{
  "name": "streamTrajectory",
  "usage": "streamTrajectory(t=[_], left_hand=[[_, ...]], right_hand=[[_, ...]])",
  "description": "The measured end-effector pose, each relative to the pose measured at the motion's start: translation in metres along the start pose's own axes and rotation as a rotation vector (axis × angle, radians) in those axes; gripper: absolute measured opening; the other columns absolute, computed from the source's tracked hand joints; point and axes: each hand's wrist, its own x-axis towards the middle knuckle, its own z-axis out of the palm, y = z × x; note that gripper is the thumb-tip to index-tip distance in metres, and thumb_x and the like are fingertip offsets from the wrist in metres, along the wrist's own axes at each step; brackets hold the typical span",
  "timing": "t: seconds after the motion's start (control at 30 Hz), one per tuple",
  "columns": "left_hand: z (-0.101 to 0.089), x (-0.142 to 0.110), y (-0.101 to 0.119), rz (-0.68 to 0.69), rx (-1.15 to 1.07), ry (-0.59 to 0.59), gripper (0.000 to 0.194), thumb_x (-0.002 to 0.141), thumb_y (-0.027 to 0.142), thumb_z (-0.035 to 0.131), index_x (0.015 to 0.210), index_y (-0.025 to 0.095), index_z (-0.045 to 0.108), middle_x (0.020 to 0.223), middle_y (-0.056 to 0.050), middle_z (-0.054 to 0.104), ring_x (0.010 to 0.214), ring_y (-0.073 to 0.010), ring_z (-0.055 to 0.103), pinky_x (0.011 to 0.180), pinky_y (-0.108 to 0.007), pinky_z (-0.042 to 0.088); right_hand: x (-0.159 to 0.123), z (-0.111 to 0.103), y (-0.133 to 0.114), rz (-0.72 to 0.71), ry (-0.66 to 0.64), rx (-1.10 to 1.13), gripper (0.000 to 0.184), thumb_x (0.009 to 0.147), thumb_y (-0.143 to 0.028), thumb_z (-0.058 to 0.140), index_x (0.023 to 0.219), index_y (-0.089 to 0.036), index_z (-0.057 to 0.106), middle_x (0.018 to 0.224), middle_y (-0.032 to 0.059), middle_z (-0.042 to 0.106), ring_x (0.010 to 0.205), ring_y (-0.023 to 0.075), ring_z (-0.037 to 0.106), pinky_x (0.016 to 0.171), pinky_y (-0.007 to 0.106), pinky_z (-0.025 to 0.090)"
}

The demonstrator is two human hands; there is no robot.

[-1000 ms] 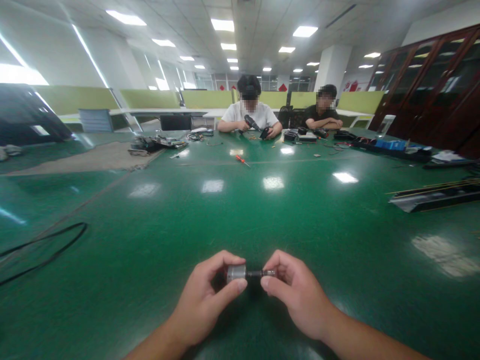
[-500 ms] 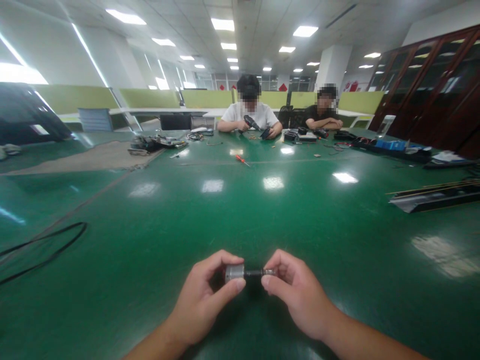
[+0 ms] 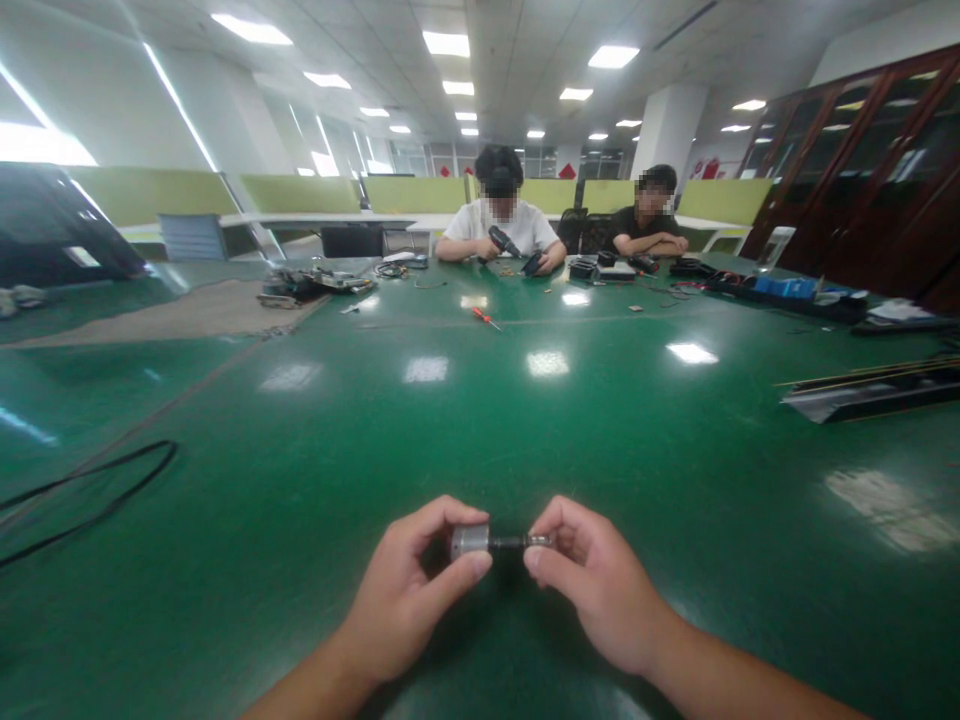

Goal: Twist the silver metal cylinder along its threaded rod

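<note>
Close in front of me, a silver metal cylinder (image 3: 470, 541) lies crosswise between the thumb and fingers of my left hand (image 3: 401, 585). A thin dark shaft (image 3: 508, 543) runs from its right face toward a small shiny metal end piece (image 3: 538, 540). That end is pinched by my right hand (image 3: 611, 585), with the thumb below and the fingers above. The parts form one straight horizontal line, held just over the green table (image 3: 360, 430). My fingertips cover part of both ends, so I cannot tell whether the end piece is fixed to the shaft.
Across the table a person in white (image 3: 501, 225) holds a dark power drill (image 3: 502, 240); another person (image 3: 651, 225) sits with folded arms. An orange screwdriver (image 3: 484, 317) lies mid-table. A black cable loop (image 3: 142, 480) is at left, a long metal channel (image 3: 862, 395) at right.
My hands and the metal part stay practically still. The view has shifted very slightly; the grip of both hands looks the same.
</note>
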Motion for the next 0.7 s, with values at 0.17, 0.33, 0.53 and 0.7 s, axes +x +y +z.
streamTrajectory(t=[0.17,0.33,0.53,0.7], left_hand=[[-0.0005,-0.0003,-0.0001,-0.001,-0.003,-0.003,0.019,0.085,0.032,0.069,0.098,0.018,0.066,0.082,-0.002,0.065,0.074,-0.0182,0.06,0.068,-0.026,0.044],[-0.0005,0.0004,-0.001,0.004,-0.009,-0.012,0.018,0.086,0.032,0.069,0.098,0.018,0.066,0.081,-0.001,0.065,0.073,-0.018,0.06,0.067,-0.026,0.044],[0.0004,0.0003,-0.0024,-0.001,-0.013,-0.004,0.017,0.086,0.031,0.069,0.099,0.019,0.066,0.081,-0.001,0.065,0.073,-0.0172,0.06,0.068,-0.026,0.044],[0.0007,-0.0006,-0.0036,0.021,-0.014,-0.001,0.017,0.086,0.03,0.069,0.098,0.019,0.066,0.08,0.0,0.064,0.072,-0.0167,0.059,0.066,-0.025,0.043]], right_hand=[[-0.0001,-0.0002,-0.0002,-0.003,-0.006,0.007,0.011,0.081,-0.024,0.066,0.079,-0.018,0.057,0.067,-0.0036,0.053,0.065,0.0139,0.049,0.063,0.027,0.037],[-0.0002,-0.001,-0.0005,-0.001,-0.007,-0.003,0.01,0.082,-0.023,0.066,0.079,-0.018,0.057,0.067,-0.0035,0.054,0.065,0.0139,0.049,0.063,0.027,0.037],[-0.0004,-0.001,0.0,-0.003,-0.002,0.008,0.011,0.083,-0.023,0.065,0.079,-0.018,0.056,0.067,-0.0032,0.054,0.065,0.0141,0.049,0.064,0.028,0.037],[0.0,-0.0012,0.0027,-0.001,-0.005,0.033,0.012,0.082,-0.024,0.065,0.08,-0.018,0.056,0.068,-0.0026,0.055,0.066,0.0147,0.05,0.064,0.028,0.037]])
